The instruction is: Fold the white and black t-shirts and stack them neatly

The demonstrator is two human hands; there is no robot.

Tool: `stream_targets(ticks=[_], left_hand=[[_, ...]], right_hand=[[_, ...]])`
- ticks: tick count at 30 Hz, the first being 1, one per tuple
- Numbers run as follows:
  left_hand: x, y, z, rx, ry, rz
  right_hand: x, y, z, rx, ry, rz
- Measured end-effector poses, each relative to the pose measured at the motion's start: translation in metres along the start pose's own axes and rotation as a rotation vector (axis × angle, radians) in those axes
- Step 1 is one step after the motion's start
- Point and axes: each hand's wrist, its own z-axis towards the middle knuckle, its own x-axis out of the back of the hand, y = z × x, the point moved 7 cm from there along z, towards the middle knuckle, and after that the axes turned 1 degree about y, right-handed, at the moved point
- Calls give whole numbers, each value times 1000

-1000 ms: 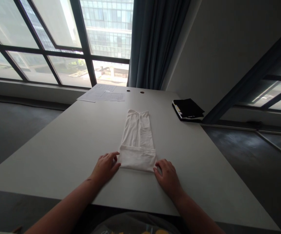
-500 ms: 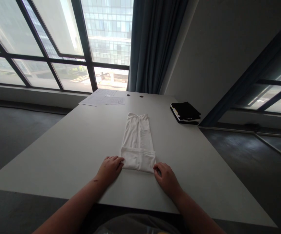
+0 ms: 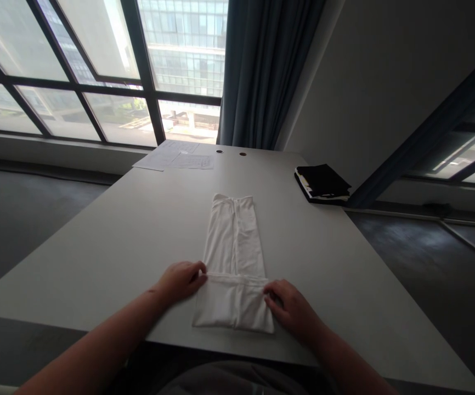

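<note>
A white garment (image 3: 235,236), folded into a long narrow strip, lies lengthwise on the pale table. Its near end is turned back into a flat flap (image 3: 221,307) that lies over the strip. With fingers pinched together, my left hand (image 3: 185,281) holds the left side of the flap at its upper edge. My right hand (image 3: 287,304) is closed on the flap's right side, thumb and fingers curled at the cloth's edge. Soft wrinkles run along the far part of the garment. Its exact kind is hidden by the folding.
On the white table (image 3: 139,236), papers (image 3: 180,158) lie at the far left. A stack of black-covered folders or books (image 3: 323,182) sits near the right edge. Two round holes pierce the far end. Beyond stand windows and a blue curtain (image 3: 266,71).
The garment's near end has come closer to me and the flap looks longer. Both hands have shifted from the near corners to the flap's upper edge. The view has tilted slightly down.
</note>
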Motion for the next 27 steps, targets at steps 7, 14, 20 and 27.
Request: stream_targets(ticks=[7,14,20,27], left_hand=[[28,-36,120,21,290,126],[38,-66,233,125,346,72],[39,-72,282,135,374,20],[48,-82,289,60,515,-303]], right_hand=[[11,51,98,85,113,-132],[22,115,232,-92,307,-165],[23,146,301,-201,367,-134],[36,154,300,-179,540,228]])
